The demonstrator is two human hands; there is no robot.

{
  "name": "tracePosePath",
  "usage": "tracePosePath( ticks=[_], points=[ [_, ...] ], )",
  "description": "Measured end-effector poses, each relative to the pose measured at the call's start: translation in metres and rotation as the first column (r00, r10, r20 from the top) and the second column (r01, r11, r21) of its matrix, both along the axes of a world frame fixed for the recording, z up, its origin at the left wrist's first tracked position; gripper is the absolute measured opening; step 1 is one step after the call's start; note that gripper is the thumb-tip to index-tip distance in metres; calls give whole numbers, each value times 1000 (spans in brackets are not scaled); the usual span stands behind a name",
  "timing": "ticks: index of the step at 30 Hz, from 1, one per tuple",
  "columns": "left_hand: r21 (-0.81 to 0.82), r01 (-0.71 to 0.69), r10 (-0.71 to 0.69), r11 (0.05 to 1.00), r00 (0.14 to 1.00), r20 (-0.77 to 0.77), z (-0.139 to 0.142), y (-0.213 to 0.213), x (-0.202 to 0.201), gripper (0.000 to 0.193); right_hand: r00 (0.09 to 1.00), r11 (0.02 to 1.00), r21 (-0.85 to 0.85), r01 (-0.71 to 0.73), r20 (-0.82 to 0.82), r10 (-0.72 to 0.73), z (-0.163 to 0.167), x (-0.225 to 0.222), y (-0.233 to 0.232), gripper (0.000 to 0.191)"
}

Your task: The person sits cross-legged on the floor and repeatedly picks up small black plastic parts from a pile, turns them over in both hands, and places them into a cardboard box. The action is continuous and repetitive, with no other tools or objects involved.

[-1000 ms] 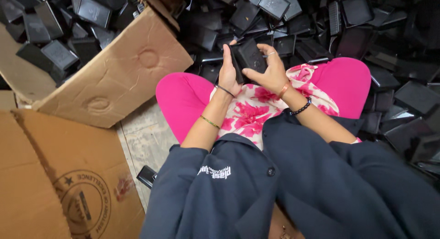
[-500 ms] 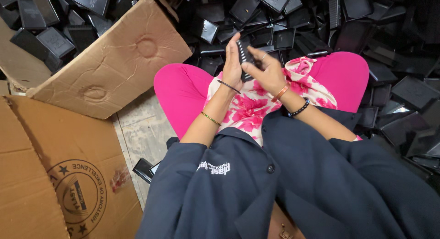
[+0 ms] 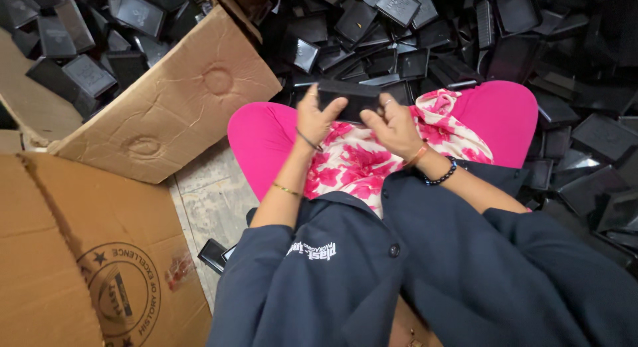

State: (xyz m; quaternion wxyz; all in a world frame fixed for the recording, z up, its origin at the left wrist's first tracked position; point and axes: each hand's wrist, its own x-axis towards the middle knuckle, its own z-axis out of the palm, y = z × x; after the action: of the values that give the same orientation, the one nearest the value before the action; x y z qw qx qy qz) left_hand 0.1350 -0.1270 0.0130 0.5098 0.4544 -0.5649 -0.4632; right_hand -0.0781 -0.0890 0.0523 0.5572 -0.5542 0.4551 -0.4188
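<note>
Both my hands hold one black plastic tray flat above my lap. My left hand grips its left end with the fingers over the top edge. My right hand holds its right end, thumb on the near side. I sit cross-legged in pink trousers and a pink-and-white flowered top under a dark blue jacket. Bracelets circle both wrists.
A heap of several black plastic trays covers the floor ahead and to my right. An open cardboard box at the upper left holds more trays. A second cardboard box lies at the lower left. One tray rests on the bare floor beside my left elbow.
The tray has turned from standing on edge between my hands to lying flat and lower, with my hands shifted to its two ends.
</note>
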Motion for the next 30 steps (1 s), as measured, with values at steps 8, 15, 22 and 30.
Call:
tracePosePath(
  ticks=[8, 15, 22, 30],
  points=[
    [-680, -471, 815, 561, 456, 357, 98, -82, 188, 75, 997, 916, -395, 69, 14, -69, 27, -26, -22, 22],
    [-525, -511, 732, 681, 473, 491, 34, -109, 134, 75, 767, 767, -614, 183, -398, -502, -10, -106, -121, 20],
    [-339, -158, 350, 927, 684, 640, -26, -162, -32, 50, 269, 969, -245, 12, -933, -239, -56, -99, -177, 65],
    [-296, 218, 159, 930, 488, 858, -34, -267, -127, 46, 24, 981, -191, -45, -982, -190, -100, -80, -183, 80]
  ],
)
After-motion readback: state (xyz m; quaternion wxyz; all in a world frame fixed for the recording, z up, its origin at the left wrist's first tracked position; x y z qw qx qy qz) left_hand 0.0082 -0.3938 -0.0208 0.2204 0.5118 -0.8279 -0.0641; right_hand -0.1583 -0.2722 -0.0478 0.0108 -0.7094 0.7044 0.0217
